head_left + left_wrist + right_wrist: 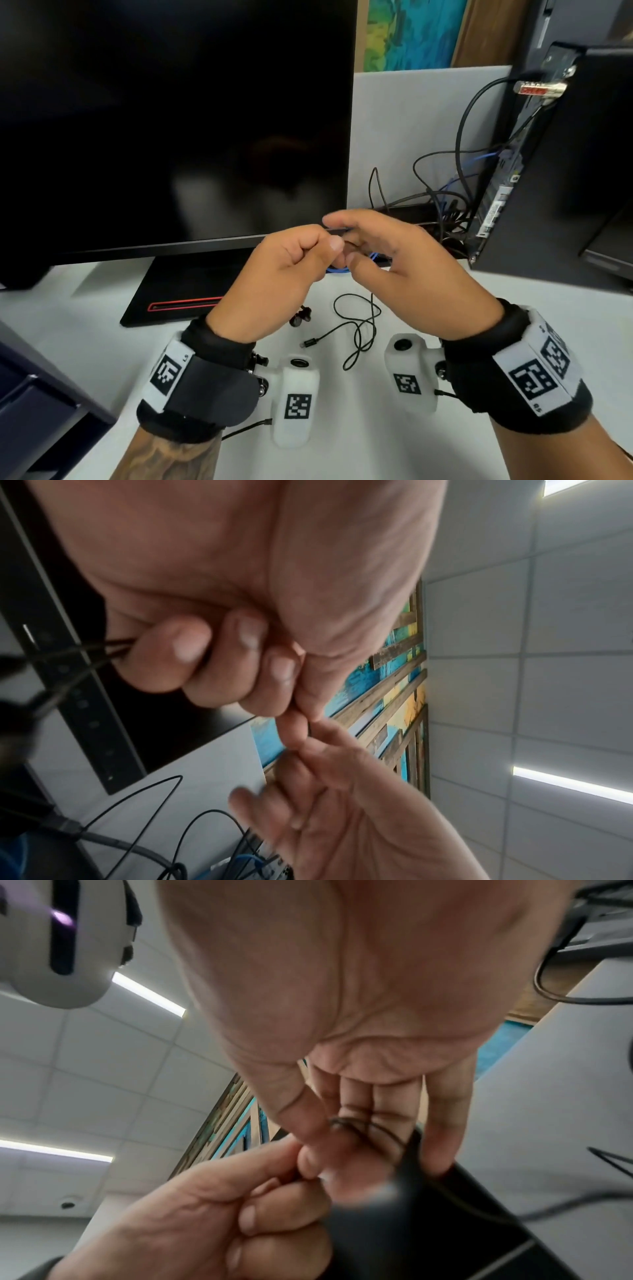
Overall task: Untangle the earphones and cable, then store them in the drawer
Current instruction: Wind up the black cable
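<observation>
Both hands are raised above the white desk [342, 445], in front of the monitor. My left hand [322, 241] is curled into a fist on the thin black earphone wire [103, 647]. The dark earbuds [301, 317] hang below it. My right hand [339, 240] meets the left and pinches a loop of the same wire [359, 1126] between thumb and fingers. A separate black cable [358, 329] lies in loose loops on the desk beneath the hands, its plug [308, 342] pointing left. The dark drawer unit [41, 394] stands at the lower left.
A large dark monitor [171, 120] on a black base [178, 291] fills the back left. A black computer tower [548, 171] stands at the right with several cables [445, 205] trailing behind the hands. A blue cable [337, 270] lies under the fingers.
</observation>
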Motion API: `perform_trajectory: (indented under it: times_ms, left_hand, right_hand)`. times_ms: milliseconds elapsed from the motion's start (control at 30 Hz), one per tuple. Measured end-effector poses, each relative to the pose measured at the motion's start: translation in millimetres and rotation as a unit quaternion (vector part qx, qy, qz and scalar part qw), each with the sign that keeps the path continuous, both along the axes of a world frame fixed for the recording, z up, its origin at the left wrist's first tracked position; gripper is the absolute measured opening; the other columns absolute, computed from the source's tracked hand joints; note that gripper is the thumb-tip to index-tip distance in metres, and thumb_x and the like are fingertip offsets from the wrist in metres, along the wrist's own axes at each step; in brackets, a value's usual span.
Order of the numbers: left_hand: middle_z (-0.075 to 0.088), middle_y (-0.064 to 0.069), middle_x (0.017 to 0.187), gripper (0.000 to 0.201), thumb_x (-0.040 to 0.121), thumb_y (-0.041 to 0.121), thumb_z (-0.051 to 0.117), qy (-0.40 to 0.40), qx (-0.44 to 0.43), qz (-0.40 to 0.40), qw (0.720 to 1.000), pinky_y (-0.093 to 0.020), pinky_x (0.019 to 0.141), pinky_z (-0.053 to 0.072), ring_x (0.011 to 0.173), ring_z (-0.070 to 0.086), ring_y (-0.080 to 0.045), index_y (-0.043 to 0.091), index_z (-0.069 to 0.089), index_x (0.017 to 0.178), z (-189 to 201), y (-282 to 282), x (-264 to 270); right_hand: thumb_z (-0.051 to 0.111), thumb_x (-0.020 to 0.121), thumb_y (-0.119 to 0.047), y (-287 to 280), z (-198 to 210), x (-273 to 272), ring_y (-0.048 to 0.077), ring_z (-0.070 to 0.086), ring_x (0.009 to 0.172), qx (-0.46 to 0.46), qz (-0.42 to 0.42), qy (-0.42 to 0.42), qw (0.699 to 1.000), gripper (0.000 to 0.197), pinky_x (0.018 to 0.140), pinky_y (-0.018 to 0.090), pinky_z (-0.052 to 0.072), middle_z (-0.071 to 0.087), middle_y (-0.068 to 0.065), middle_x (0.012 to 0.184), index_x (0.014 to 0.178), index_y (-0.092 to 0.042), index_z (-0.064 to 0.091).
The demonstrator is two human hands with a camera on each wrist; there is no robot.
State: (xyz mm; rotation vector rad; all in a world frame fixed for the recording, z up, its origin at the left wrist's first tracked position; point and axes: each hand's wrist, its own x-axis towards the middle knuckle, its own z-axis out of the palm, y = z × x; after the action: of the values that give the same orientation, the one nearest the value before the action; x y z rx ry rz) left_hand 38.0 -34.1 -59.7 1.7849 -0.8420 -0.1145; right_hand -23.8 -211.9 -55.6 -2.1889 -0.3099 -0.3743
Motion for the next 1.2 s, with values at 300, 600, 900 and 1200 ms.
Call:
perform_trajectory:
  times_ms: [300,600,900,1200]
  left_hand:
    - [0.037,0.006,0.057,0.035,0.103,0.032,0.049,0.078,0.013,-0.029,0.996,-0.022,0.054,0.030,0.052,0.031,-0.009,0.017,0.070,0.079,0,6,5]
    - [0.069,-0.019,0.079,0.035,0.105,0.023,0.045,0.180,0.000,-0.121,0.976,-0.038,0.069,0.049,0.067,0.065,-0.029,-0.001,0.063,0.089,-6,4,6]
    - [0.074,-0.015,0.102,0.031,0.097,0.015,0.049,0.150,-0.088,-0.152,0.973,-0.042,0.105,0.048,0.109,0.068,-0.030,-0.002,0.063,0.119,-18,-9,8]
    - [0.031,0.004,0.059,0.041,0.101,0.044,0.050,0.249,-0.077,-0.097,0.961,-0.024,0.048,0.023,0.052,0.024,-0.012,0.013,0.065,0.078,-13,-8,-4]
  right_hand:
    - [0.064,0.099,-0.023,-12,6,2,0.009,0.041,0.058,0.010,-0.113,-0.122,0.986,0.012,0.062,0.016,0.037,0.041,-0.002,0.059,0.089,-0.019,0.068]
    - [0.068,0.097,-0.018,-16,8,1,0.018,0.055,0.068,0.039,-0.117,-0.187,0.975,0.008,0.066,0.029,0.047,0.064,0.002,0.077,0.096,-0.016,0.075]
    - [0.071,0.094,-0.017,-17,10,-1,0.017,0.053,0.070,-0.006,-0.057,-0.151,0.987,0.009,0.066,0.023,0.044,0.060,-0.004,0.071,0.095,-0.019,0.080]
    - [0.072,0.094,-0.023,-17,14,-4,0.015,0.056,0.073,-0.045,-0.085,-0.189,0.977,0.009,0.067,0.024,0.044,0.054,-0.005,0.076,0.099,-0.022,0.079]
